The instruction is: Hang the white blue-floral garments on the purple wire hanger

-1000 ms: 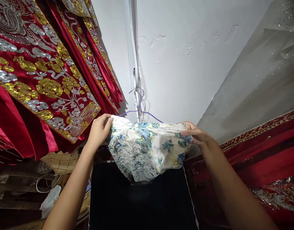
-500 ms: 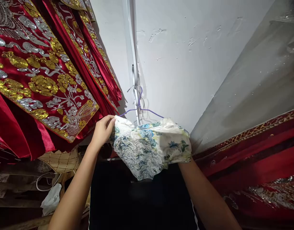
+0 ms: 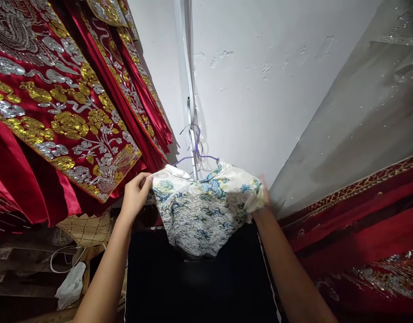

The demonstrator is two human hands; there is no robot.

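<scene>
A white garment with a blue and green floral pattern (image 3: 203, 208) hangs on a purple wire hanger (image 3: 196, 150) hooked on a white wall pipe (image 3: 188, 89). My left hand (image 3: 135, 195) pinches the garment's left shoulder edge. My right hand (image 3: 265, 197) is at the garment's right shoulder, mostly hidden behind the cloth and smeared by motion, so its fingers cannot be read.
Red robes with gold and silver embroidery (image 3: 58, 112) hang close on the left. More red embroidered cloth (image 3: 361, 215) and a grey sheer fabric (image 3: 361, 112) lie on the right. A dark garment (image 3: 199, 287) hangs below. A white plastic bag (image 3: 70, 287) sits low left.
The garment has been pulled up over the hanger and spread out. My right hand came out from beneath the cloth to the right shoulder. My left hand stays on the left edge.
</scene>
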